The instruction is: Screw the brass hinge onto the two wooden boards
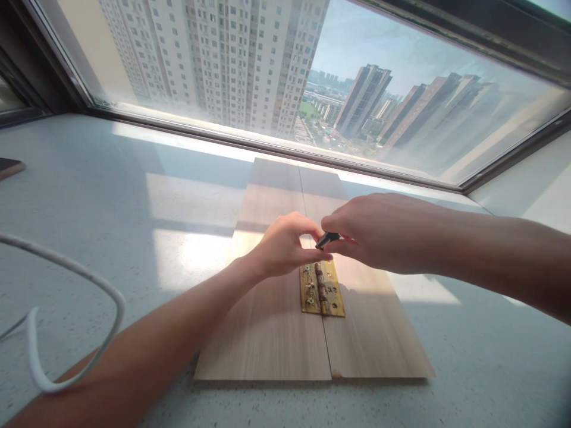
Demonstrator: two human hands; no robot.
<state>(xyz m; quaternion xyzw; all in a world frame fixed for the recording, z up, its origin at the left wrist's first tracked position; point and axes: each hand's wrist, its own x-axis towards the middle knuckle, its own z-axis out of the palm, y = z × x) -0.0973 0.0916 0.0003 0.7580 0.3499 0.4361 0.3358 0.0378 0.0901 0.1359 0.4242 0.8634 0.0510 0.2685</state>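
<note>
Two pale wood-grain boards, the left board (263, 333) and the right board (375, 333), lie side by side with a narrow seam between them. Across that seam lies a worn brass-coloured hinge (322, 291) with several holes and dark stains on its leaves. My right hand (379, 235) pinches a short dark tool (328, 240) above the hinge's far end; its exact kind is hidden by the fingers. From the left, my left hand (288, 245) curves thumb and fingers around the tool's tip, over the hinge's far edge. What those fingertips hold is too small to make out.
A white cable (118, 309) loops up at the left, crossing in front of my left forearm. The boards rest on a speckled pale sill (134, 249). Behind it stands a dark-framed window (285, 151). A dark flat object (9, 167) lies at the far left edge.
</note>
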